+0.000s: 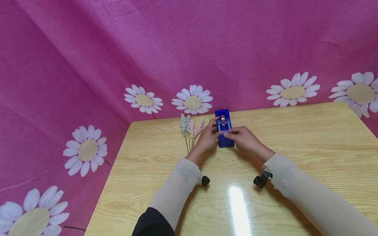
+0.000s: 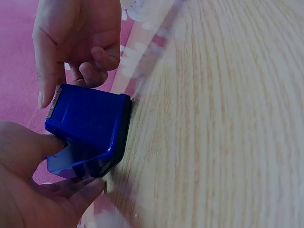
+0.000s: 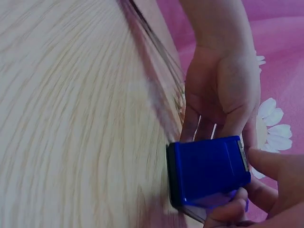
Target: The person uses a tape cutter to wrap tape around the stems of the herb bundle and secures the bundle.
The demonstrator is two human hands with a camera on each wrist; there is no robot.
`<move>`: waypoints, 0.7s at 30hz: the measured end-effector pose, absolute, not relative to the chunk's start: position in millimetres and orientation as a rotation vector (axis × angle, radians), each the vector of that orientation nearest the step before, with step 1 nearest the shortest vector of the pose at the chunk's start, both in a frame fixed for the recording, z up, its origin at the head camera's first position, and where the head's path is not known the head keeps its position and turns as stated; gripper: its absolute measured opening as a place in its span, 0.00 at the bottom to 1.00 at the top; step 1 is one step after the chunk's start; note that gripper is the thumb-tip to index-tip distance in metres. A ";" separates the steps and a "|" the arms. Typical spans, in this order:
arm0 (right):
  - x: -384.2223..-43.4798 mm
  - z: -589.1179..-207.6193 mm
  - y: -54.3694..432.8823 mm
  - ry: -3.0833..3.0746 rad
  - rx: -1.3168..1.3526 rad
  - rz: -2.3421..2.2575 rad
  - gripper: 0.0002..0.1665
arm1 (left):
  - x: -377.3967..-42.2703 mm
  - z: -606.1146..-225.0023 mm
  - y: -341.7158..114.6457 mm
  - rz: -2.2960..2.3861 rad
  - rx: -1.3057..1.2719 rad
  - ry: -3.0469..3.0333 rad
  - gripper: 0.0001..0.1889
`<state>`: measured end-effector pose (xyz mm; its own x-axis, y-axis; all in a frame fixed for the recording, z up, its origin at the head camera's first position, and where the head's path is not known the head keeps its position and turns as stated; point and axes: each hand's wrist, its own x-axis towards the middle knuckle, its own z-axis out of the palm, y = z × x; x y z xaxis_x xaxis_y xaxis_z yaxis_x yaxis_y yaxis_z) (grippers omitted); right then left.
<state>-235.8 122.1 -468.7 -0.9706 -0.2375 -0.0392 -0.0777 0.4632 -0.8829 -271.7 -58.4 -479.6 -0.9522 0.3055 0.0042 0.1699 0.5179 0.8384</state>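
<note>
A blue tape dispenser [image 1: 226, 142] stands near the table's back edge, its long side running away from me. Its front face and serrated metal cutter [image 3: 243, 155] show in the right wrist view. From the left, my left hand [image 1: 208, 137] grips the dispenser's side, with fingers along the outside and the thumb toward its front. My right hand [image 1: 242, 137] is at the front end, its thumb and index finger close together beside the cutter. Its other fingers curl in, seen in the left wrist view. Whether a strip of clear tape lies between its fingertips cannot be made out.
Artificial flower stems, grey-green [image 1: 185, 124] and pink [image 1: 195, 128], lie on the wooden table [image 1: 141, 167] left of the dispenser, partly behind my left hand. A pink cloth [image 1: 236, 49] with white daisies hangs along the table's back and left sides.
</note>
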 end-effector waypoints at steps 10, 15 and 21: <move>-241.4 -466.7 114.5 2.326 0.021 -1.731 0.17 | -272.3 -480.6 -56.5 1.533 0.355 2.561 0.32; -241.2 -463.3 115.0 2.059 0.160 -1.864 0.14 | -271.9 -480.9 -56.3 1.543 0.346 2.560 0.32; -240.2 -461.3 116.0 1.867 0.185 -1.961 0.11 | -271.5 -480.6 -56.2 1.558 0.326 2.546 0.32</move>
<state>-240.2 116.0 -461.3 -0.9013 -0.2098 -0.3791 0.3890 -0.0062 -0.9212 -271.5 -56.2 -480.6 -0.9670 0.2548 -0.0055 0.1112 0.4411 0.8906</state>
